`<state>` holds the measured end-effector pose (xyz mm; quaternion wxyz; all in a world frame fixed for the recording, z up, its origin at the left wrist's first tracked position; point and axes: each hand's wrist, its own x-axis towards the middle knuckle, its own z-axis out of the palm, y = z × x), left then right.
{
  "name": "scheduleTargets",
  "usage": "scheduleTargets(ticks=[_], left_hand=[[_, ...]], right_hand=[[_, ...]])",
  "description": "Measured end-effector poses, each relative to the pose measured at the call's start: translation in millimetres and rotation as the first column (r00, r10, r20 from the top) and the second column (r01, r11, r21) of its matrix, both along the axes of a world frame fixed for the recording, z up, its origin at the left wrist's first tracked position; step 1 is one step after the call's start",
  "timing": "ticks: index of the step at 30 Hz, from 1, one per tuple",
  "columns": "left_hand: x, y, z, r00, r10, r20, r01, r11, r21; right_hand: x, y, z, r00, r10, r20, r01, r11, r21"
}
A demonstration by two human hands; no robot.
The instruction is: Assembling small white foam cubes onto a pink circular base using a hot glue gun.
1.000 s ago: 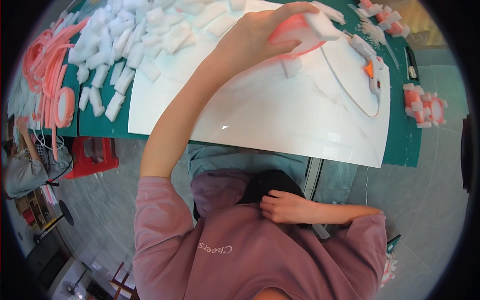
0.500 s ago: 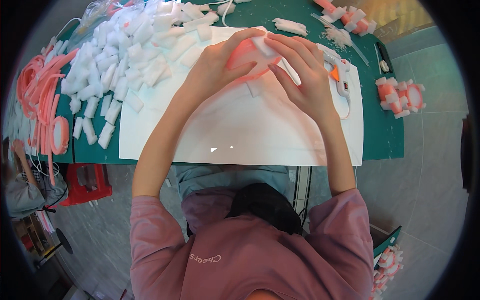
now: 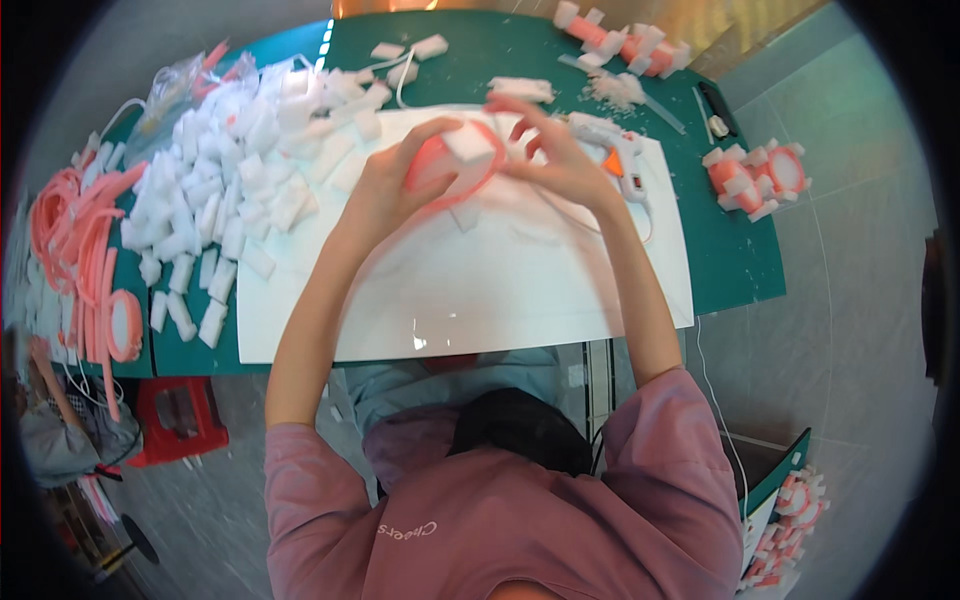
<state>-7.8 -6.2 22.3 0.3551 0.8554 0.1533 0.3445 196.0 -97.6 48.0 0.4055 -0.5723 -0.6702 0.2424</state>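
Observation:
My left hand [image 3: 385, 185] holds a pink foam ring [image 3: 432, 160] by its left side, thumb across the lower part. A white foam block [image 3: 470, 143] sits on the ring's upper right. Beside the ring is my right hand [image 3: 560, 165], slightly blurred, its fingers apart and partly curled with nothing seen between them. Whether its thumb touches the ring I cannot tell. Just right of that hand lies a white glue gun [image 3: 628, 165] with an orange trigger. A small white foam piece [image 3: 464, 217] rests on the white board [image 3: 480, 290] below the ring.
Left of the board are a heap of white foam blocks [image 3: 215, 160] and pink foam strips [image 3: 85, 230]. Pink rings with white blocks [image 3: 755, 180] lie on the green table [image 3: 735, 260] at right, more [image 3: 640, 48] at the back. A red stool [image 3: 178, 422] stands lower left.
My right hand has come away from the block and opened beside the ring. The block stays on the ring in my left hand. The view has shifted.

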Motion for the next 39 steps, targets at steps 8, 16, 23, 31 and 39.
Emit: scheduleTargets(ticks=[8,16,23,31,39], left_hand=[[0.7,2.7,5.2,1.000,-0.005,-0.003,0.005,0.998,-0.059],[8.5,-13.0,31.7,0.978,-0.193,0.080,0.209,0.874,-0.439],[41.5,-52.2,47.3,0.893,-0.450,0.030,0.402,0.765,-0.503],[77.0,-90.4,63.6,0.786,-0.596,-0.166,0.316,0.617,-0.721],[34.2,-56.6,32.9,0.951,-0.300,0.070,0.305,0.885,-0.352]], right_hand=[[9.8,13.4,-27.6,0.991,0.083,-0.109,-0.094,0.990,-0.102],[3.4,-36.8,15.3,0.846,-0.008,-0.533,-0.121,0.971,-0.207],[21.2,-102.8,10.3,0.858,-0.127,-0.497,0.007,0.972,-0.237],[42.7,-181.0,5.2,0.730,-0.329,-0.599,0.236,0.944,-0.230],[157.3,-288.7,-52.7,-0.007,-0.491,-0.871,0.929,0.320,-0.187]])
